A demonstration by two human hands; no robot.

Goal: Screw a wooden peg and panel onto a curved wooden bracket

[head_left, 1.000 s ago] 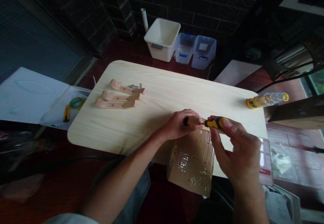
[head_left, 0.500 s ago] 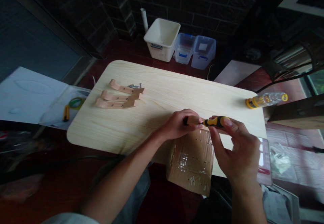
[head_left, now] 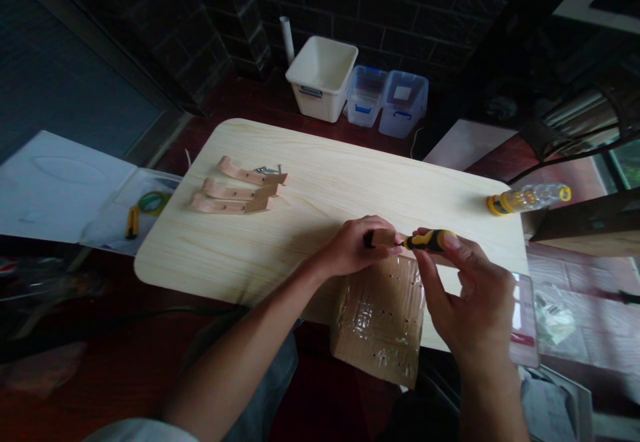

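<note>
My right hand [head_left: 470,282] is closed around a yellow-and-black screwdriver [head_left: 431,240], held almost level with its tip pointing left. That tip meets a small wooden piece [head_left: 383,238], which my left hand [head_left: 353,245] grips at the top edge of a piece of cardboard [head_left: 380,315]. Clear tape and several small holes mark the cardboard, which hangs over the table's near edge. Fingers partly hide the wooden piece, and I cannot make out a screw at the tip. Several wooden hooks [head_left: 233,207] lie at the table's left, with loose screws [head_left: 267,170] beside them.
A clear bottle-shaped bit case [head_left: 530,199] lies at the right end of the pale wooden table [head_left: 320,169]. A white bin [head_left: 323,82] and clear plastic boxes [head_left: 403,102] stand on the floor behind. An open case [head_left: 113,229] with tape and a cutter adjoins the left edge.
The whole view has shifted very slightly. Both hands keep their grips, and the screwdriver stays against the wooden piece.
</note>
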